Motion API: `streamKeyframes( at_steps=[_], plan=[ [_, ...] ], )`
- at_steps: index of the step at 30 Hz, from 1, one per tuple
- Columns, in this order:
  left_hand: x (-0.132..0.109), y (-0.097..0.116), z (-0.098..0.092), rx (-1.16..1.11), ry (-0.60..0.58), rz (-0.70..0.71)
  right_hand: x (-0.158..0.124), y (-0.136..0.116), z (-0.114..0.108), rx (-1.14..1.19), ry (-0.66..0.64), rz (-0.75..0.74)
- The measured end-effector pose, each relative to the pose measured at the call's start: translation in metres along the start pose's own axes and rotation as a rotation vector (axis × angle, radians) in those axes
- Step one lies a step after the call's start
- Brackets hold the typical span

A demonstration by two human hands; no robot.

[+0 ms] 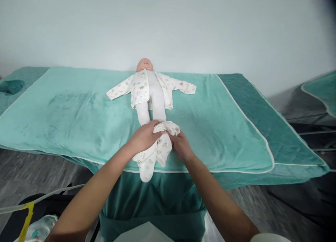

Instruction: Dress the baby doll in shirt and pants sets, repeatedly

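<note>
Patterned trousers [146, 168] seemingly reach only the doll's [157, 95] shins, bunched in my left hand [144, 138] and right hand [181, 146]; the jacket [139, 90] is on, open.

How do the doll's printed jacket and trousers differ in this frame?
The jacket lies open on the doll, sleeves spread; the trousers are bunched at the top. The left hand and right hand hold the trousers, neither touching the jacket. Both are white with small prints.
</note>
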State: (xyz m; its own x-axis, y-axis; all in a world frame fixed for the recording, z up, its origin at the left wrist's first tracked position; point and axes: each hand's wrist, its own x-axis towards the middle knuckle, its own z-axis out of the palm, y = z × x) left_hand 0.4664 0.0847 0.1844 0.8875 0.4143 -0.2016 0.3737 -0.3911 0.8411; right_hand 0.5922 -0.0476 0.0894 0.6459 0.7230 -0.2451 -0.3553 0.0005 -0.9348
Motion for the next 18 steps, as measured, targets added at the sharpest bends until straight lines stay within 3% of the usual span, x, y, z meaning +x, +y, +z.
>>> streamKeyframes(
  at_steps=[5,8,14,18],
  plan=[
    [0.008,0.012,-0.018,-0.589,-0.121,-0.067,0.025,0.002,0.009,0.202,0.011,-0.171],
    [0.027,0.013,-0.03,-0.79,-0.052,-0.078,0.043,-0.007,0.019,0.23,0.021,-0.229],
    [0.076,0.0,-0.049,-0.74,0.145,-0.007,0.089,-0.019,0.024,0.09,0.137,-0.366],
    [0.106,-0.01,-0.05,-0.506,0.338,0.13,0.132,-0.022,0.019,-0.173,0.225,-0.449]
  ],
)
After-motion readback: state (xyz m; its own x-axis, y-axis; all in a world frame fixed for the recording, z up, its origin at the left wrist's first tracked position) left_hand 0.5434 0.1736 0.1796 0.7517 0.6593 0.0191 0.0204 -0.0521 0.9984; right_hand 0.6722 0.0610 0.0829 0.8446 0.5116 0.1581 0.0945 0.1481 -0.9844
